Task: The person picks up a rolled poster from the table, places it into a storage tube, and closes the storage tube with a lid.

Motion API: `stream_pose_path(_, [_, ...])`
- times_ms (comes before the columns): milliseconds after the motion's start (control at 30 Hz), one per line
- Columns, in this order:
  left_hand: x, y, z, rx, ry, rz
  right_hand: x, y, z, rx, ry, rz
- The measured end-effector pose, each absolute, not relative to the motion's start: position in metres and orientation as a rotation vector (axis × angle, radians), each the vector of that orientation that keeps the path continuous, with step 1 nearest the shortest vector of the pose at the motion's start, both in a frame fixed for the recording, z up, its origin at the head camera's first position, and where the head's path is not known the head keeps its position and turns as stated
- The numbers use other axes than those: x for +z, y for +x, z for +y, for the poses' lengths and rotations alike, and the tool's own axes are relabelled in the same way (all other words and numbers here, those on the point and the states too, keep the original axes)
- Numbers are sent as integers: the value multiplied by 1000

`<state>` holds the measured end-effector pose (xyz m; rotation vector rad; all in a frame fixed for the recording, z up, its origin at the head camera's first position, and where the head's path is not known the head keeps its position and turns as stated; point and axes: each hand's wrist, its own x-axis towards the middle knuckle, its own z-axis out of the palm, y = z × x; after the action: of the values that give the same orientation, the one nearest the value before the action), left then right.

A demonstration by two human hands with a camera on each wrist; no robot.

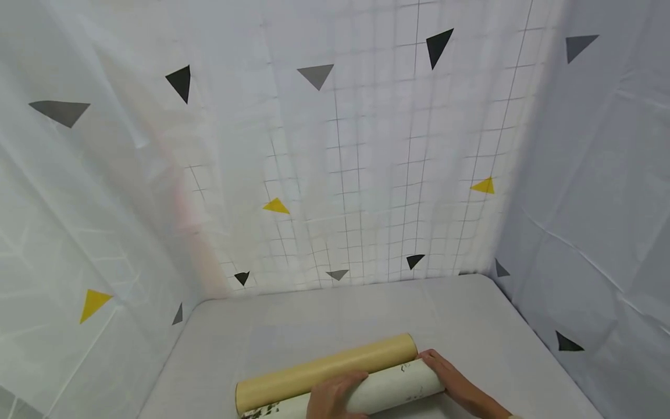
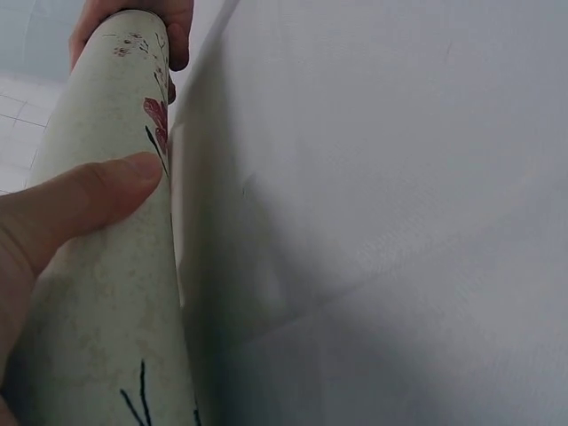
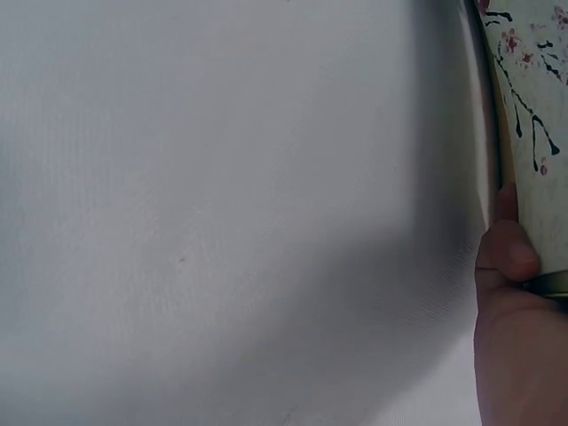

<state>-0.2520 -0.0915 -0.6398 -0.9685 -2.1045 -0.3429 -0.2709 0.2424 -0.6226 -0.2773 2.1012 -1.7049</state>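
A white tube (image 1: pixel 389 389) painted with dark branches and small red flowers lies slanted at the table's near side, right in front of a tan tube (image 1: pixel 324 369). My left hand (image 1: pixel 335 397) grips the white tube around its middle. In the left wrist view the thumb of that left hand (image 2: pixel 62 209) lies across the painted surface (image 2: pixel 106 293). At the tube's right end, my right hand (image 1: pixel 450 378) holds it with fingers over the far side. The right wrist view has this right hand (image 3: pixel 524 346) by the tube's dark-rimmed end (image 3: pixel 552 284).
Both tubes are on a white-covered table (image 1: pixel 324 320) with rounded far corners. White sheeting (image 1: pixel 366 233) hangs behind it and on both sides, marked with black, grey and yellow triangles. A grid shows through the back sheet.
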Motion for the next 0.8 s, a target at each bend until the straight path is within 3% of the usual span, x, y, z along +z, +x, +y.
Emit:
stream_pose_path(533, [-639,-253,-91,-344,-965,-2098,-625,-272,242,-1770,-339,2103])
stream_pose_path(800, [-636,-249,-89,-361,-915,-2157,-623,-266,228,-1768,-81,2299])
